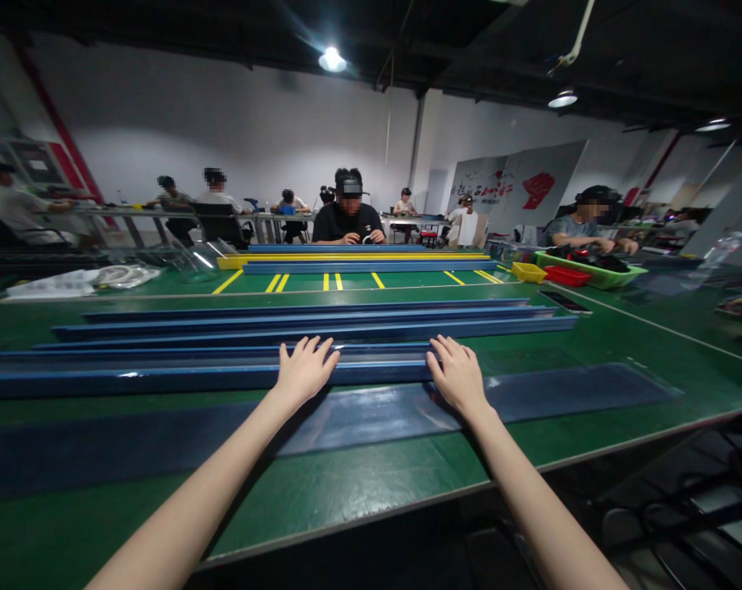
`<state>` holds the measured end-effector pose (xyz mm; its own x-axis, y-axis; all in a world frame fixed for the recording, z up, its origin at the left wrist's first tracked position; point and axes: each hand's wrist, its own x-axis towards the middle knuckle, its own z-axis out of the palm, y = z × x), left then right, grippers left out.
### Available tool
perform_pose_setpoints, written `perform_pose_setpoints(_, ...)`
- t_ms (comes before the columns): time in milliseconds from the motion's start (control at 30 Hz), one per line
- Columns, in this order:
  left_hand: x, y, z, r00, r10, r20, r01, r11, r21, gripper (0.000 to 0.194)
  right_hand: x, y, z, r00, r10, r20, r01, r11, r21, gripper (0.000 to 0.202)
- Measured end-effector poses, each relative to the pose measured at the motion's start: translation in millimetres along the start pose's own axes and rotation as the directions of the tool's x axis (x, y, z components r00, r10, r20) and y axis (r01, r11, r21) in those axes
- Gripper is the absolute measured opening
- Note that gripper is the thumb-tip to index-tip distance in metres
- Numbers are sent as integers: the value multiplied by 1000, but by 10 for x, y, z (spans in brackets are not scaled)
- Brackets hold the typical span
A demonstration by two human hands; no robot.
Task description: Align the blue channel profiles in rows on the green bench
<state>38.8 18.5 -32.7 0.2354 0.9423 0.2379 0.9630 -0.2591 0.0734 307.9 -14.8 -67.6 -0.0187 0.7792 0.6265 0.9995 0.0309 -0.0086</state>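
Observation:
A long blue plastic channel (161, 378) with raised edges lies across the green table (371, 483). My left hand (304, 373) rests over its right half, fingers stretched out and spread. At the channel's right end lies my right hand (457, 373), its fingers also extended, the thumb on the near side. Neither hand is wrapped round the channel. Nearer to me, under my wrists, a flat dark translucent strip (371, 414) stretches along the table. Just beyond my fingertips are several more blue channels (407, 329), lying roughly parallel.
Farther back lie a yellow channel (358, 260) and another blue one (364, 268). To the right are a phone (564, 303), a yellow tray (529, 272), a red tray (566, 276) and a green basket (620, 279). A person (348, 223) sits opposite; others work around.

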Motion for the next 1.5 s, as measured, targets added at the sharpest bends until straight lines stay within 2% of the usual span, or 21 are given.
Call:
perform_pose_setpoints(233,-27,-110,-14,999,2,39,-3,1000,17,46,4,-63,-42,995,-47,87,48,999,-12,43)
perform_pose_setpoints(433,-68,-293,-81,996,-26,81,23,999,29,47,8,-128,-65,989,-133,72,131,991,22,41)
perform_pose_setpoints(600,-57,-461,-172,983,-70,167,72,997,-5,49,7,-73,-48,1000,-15,-13,15,1000,13,43)
perform_pose_setpoints(733,-23,-499,-200,975,-85,206,90,996,-16,50,-4,-47,-18,999,53,-14,-53,999,6,43)
perform_pose_setpoints(867,-7,-357,-179,988,-57,146,62,998,-29,48,-11,-89,-10,999,39,31,-38,999,-27,43)
perform_pose_setpoints(1000,-8,-106,-125,992,10,128,-3,999,-54,47,-16,-142,-21,999,11,51,-9,999,-40,44)
perform_pose_setpoints(1100,-1,78,-69,995,65,75,-62,997,-38,44,-19,-169,-24,998,-13,54,15,999,-36,45)
perform_pose_setpoints(1367,13,509,25,973,230,8,-228,970,-87,45,-26,-179,-34,999,-1,44,2,1000,-21,44)
perform_pose_setpoints(1500,-4,605,52,966,260,5,-259,962,-85,44,-32,-148,-33,999,14,33,-14,1000,-13,44)
